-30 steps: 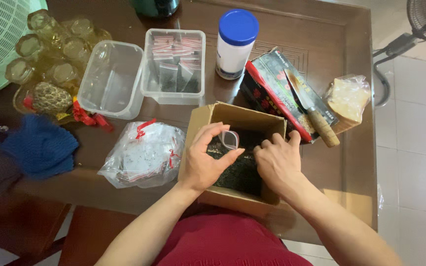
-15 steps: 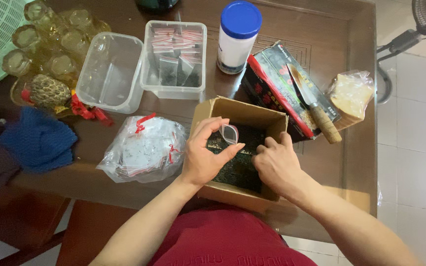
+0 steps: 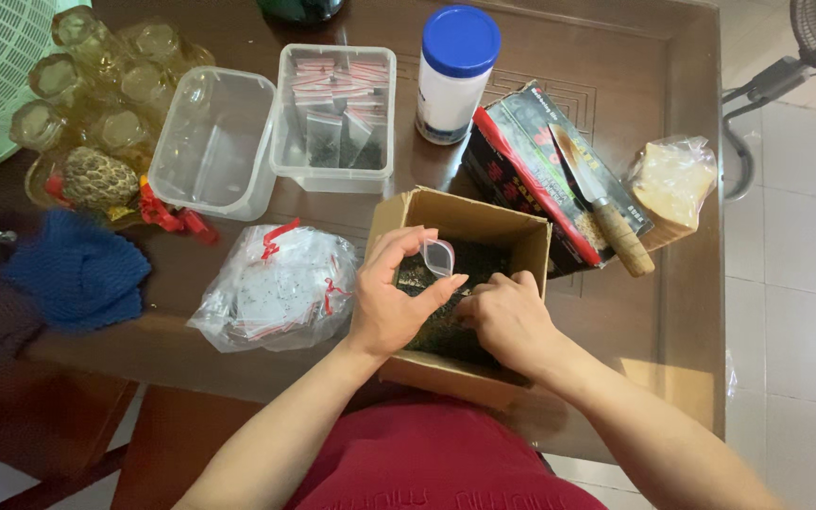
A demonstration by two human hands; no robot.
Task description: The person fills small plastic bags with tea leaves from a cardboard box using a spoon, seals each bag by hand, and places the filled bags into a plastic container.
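Both hands work inside an open cardboard box (image 3: pixel 521 236) at the near edge of the wooden table (image 3: pixel 682 189). Left hand (image 3: pixel 391 302) pinches a small clear plastic cup (image 3: pixel 438 256) between thumb and fingers, over dark loose stuff (image 3: pixel 484 260) in the box. Right hand (image 3: pixel 507 316) is curled, fingertips down in the same stuff; grip unclear. Bag of small pouches (image 3: pixel 276 288) lies just left of the box, knife (image 3: pixel 602 212) on a dark packet (image 3: pixel 521 161) toward the right edge.

Two clear tubs (image 3: pixel 212 142), one cardboard box (image 3: pixel 465 219), one knife (image 3: pixel 602 212).
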